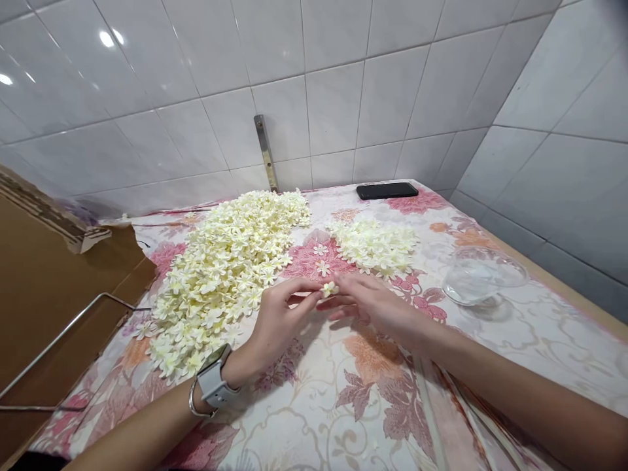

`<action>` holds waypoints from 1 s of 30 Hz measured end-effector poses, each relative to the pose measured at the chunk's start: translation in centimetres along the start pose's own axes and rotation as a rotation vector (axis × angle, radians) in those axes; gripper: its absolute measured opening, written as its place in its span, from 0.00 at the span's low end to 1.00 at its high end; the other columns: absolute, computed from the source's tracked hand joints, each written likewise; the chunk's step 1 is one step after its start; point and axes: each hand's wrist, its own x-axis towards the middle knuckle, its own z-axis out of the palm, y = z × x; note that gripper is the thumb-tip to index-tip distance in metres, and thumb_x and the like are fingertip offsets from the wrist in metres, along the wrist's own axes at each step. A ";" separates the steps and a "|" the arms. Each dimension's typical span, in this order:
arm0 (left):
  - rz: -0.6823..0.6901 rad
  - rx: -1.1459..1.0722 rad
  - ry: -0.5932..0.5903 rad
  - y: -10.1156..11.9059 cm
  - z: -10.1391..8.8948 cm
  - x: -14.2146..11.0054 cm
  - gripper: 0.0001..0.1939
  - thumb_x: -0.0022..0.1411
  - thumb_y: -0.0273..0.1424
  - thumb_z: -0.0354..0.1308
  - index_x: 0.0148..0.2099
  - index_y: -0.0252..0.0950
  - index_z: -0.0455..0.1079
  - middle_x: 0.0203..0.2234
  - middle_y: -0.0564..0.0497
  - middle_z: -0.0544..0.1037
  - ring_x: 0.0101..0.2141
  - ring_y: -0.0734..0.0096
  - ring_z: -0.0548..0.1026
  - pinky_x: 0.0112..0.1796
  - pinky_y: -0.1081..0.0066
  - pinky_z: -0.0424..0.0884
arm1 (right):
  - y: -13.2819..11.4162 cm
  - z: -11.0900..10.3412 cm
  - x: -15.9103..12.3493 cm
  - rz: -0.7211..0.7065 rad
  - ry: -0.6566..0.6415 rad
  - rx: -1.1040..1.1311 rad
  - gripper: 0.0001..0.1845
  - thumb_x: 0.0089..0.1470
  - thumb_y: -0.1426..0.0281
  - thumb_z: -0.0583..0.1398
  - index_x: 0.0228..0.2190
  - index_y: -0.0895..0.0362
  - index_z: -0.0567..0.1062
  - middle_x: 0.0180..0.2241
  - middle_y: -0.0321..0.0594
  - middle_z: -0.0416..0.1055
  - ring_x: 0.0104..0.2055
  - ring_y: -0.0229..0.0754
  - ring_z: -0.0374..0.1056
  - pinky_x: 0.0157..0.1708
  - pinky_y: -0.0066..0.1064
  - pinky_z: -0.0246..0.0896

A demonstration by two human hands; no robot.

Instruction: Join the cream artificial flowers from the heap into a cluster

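Observation:
A small pale-yellow flower point(330, 288) is held up over the table between my two hands. My left hand point(289, 304), with a watch and a bangle at its wrist, pinches the flower between thumb and forefinger. From the other side my right hand point(366, 301) meets it with its fingertips; the right thumb is mostly hidden. A large heap of pale-yellow flowers point(220, 275) spreads to the left of my hands. Beyond my right hand lies a smaller pile of whiter flowers point(375, 245). Two loose white flowers point(322, 267) rest on the cloth between the piles.
A clear plastic bowl point(481, 278) stands to the right on the floral tablecloth point(314, 418). Near the tiled wall point(333, 98) lies a black phone point(387, 190). An open cardboard box point(59, 288) and a bent metal rod point(63, 337) occupy the left side.

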 end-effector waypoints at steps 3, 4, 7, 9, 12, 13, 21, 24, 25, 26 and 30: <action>0.063 0.033 0.025 -0.4 0.1 -0.2 0.05 0.55 0.26 0.59 0.34 0.37 0.77 0.31 0.51 0.80 0.34 0.68 0.76 0.37 0.72 0.70 | 0.3 -0.1 0.1 -0.016 -0.077 0.015 0.19 0.51 0.54 0.58 0.32 0.59 0.74 0.34 0.44 0.75 0.37 0.43 0.72 0.40 0.35 0.68; 0.079 0.038 0.026 -0.6 0.1 -0.3 0.05 0.55 0.25 0.59 0.33 0.36 0.77 0.31 0.51 0.80 0.33 0.69 0.76 0.36 0.73 0.70 | 0.4 -0.1 0.2 -0.022 -0.083 0.005 0.18 0.50 0.55 0.59 0.33 0.58 0.74 0.34 0.43 0.75 0.37 0.42 0.72 0.40 0.34 0.67; 0.079 -0.008 0.008 -0.8 0.2 -0.6 0.04 0.55 0.26 0.60 0.33 0.36 0.76 0.29 0.53 0.80 0.31 0.71 0.76 0.34 0.75 0.70 | 0.5 0.1 0.1 -0.036 -0.054 -0.062 0.17 0.50 0.57 0.59 0.31 0.59 0.72 0.29 0.40 0.73 0.32 0.40 0.71 0.34 0.32 0.67; 0.013 -0.101 -0.018 -0.7 0.1 -0.8 0.03 0.55 0.27 0.60 0.33 0.36 0.75 0.28 0.53 0.80 0.30 0.72 0.76 0.33 0.76 0.71 | 0.5 0.3 0.0 -0.050 -0.005 -0.139 0.15 0.52 0.58 0.58 0.26 0.58 0.70 0.24 0.37 0.71 0.26 0.38 0.68 0.28 0.29 0.63; -0.127 -0.241 -0.061 -0.3 -0.1 -0.9 0.04 0.54 0.30 0.62 0.31 0.35 0.75 0.27 0.52 0.79 0.30 0.71 0.76 0.33 0.76 0.72 | 0.3 0.5 -0.3 -0.080 0.056 -0.259 0.18 0.53 0.62 0.59 0.18 0.56 0.64 0.16 0.31 0.61 0.19 0.34 0.57 0.21 0.27 0.50; -0.191 -0.292 -0.080 -0.2 -0.2 -0.8 0.07 0.55 0.33 0.61 0.30 0.34 0.75 0.26 0.52 0.78 0.29 0.72 0.76 0.33 0.75 0.72 | 0.2 0.6 -0.4 -0.087 0.059 -0.285 0.19 0.53 0.62 0.59 0.16 0.56 0.62 0.15 0.29 0.57 0.19 0.33 0.53 0.20 0.27 0.46; -0.464 -0.408 -0.304 -0.6 -0.9 0.0 0.10 0.48 0.33 0.66 0.34 0.34 0.79 0.28 0.49 0.80 0.30 0.70 0.75 0.33 0.74 0.70 | 0.0 0.6 -0.7 0.004 -0.067 -0.293 0.23 0.56 0.59 0.54 0.15 0.57 0.65 0.14 0.31 0.59 0.17 0.33 0.55 0.20 0.26 0.48; -0.416 -0.271 -0.264 -0.7 -1.1 0.1 0.06 0.48 0.29 0.65 0.32 0.35 0.80 0.27 0.50 0.81 0.30 0.69 0.75 0.33 0.74 0.68 | 0.3 0.6 -0.8 0.057 -0.094 -0.242 0.19 0.56 0.61 0.54 0.19 0.58 0.71 0.18 0.36 0.68 0.21 0.37 0.65 0.24 0.28 0.60; -0.396 -0.233 -0.245 -0.6 -1.2 0.1 0.06 0.49 0.29 0.65 0.31 0.35 0.80 0.26 0.50 0.81 0.29 0.69 0.75 0.32 0.75 0.67 | 0.4 0.6 -0.9 0.070 -0.096 -0.217 0.17 0.55 0.62 0.56 0.21 0.58 0.72 0.20 0.38 0.71 0.23 0.38 0.68 0.25 0.28 0.62; -0.380 -0.206 -0.231 -0.6 -1.3 0.1 0.05 0.49 0.29 0.64 0.31 0.35 0.80 0.25 0.51 0.81 0.28 0.70 0.75 0.31 0.75 0.67 | 0.4 0.6 -0.9 0.081 -0.093 -0.192 0.15 0.53 0.62 0.57 0.23 0.59 0.73 0.22 0.39 0.72 0.24 0.39 0.69 0.26 0.29 0.64; -0.333 -0.184 -0.206 -0.2 -1.3 -0.1 0.05 0.51 0.29 0.62 0.27 0.35 0.79 0.21 0.52 0.79 0.24 0.72 0.73 0.26 0.76 0.65 | 0.4 0.7 -0.8 0.120 -0.070 -0.108 0.17 0.52 0.59 0.58 0.23 0.60 0.75 0.23 0.42 0.74 0.24 0.39 0.70 0.24 0.29 0.66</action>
